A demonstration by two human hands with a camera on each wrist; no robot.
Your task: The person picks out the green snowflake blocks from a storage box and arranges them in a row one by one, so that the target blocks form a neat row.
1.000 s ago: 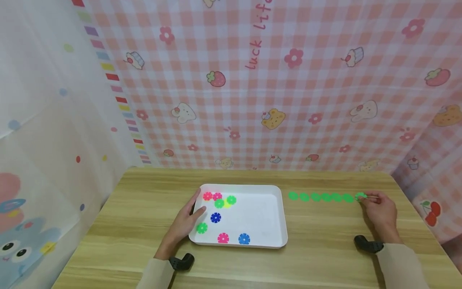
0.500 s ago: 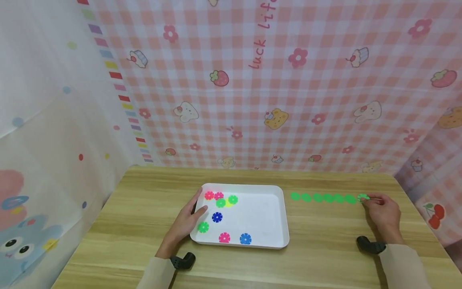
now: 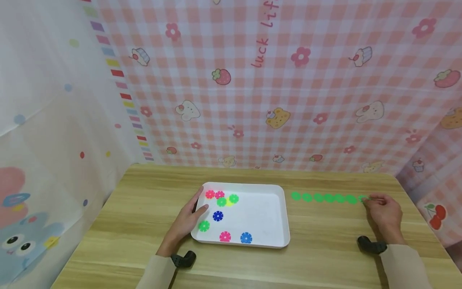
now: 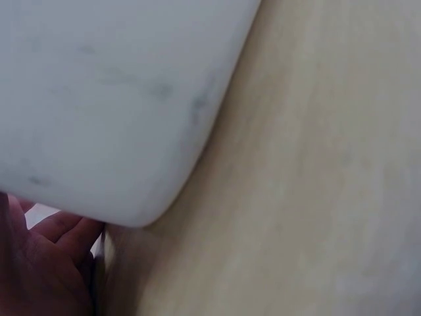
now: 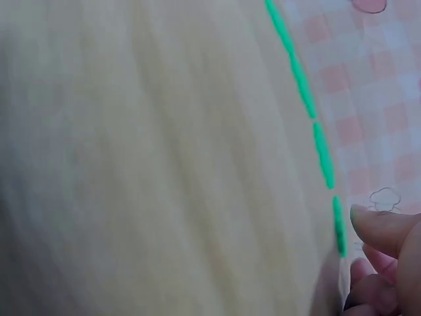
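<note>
Working part: the end green disc (image 3: 361, 198), located at the right end of the row of green discs (image 3: 329, 198) on the wooden table (image 3: 325, 257). The right wrist view shows a narrow gap between it and its neighbour.

Right hand (image 3: 384, 212): at the end disc, thumb tip just beside it, other fingers curled. Whether they pinch the disc or have released it cannot be told.

Step in hand, as judged: setting the end disc in line. The next move probably calls for a clean release without nudging the row, then picking another green disc from the white tray (image 3: 267, 245).

Left hand (image 3: 184, 222): grips the tray's left side, thumb over the rim. Tray contents: three green discs, others pink, yellow and blue.

Beyond the table: a pink checked cloth (image 3: 249, 96)
</note>
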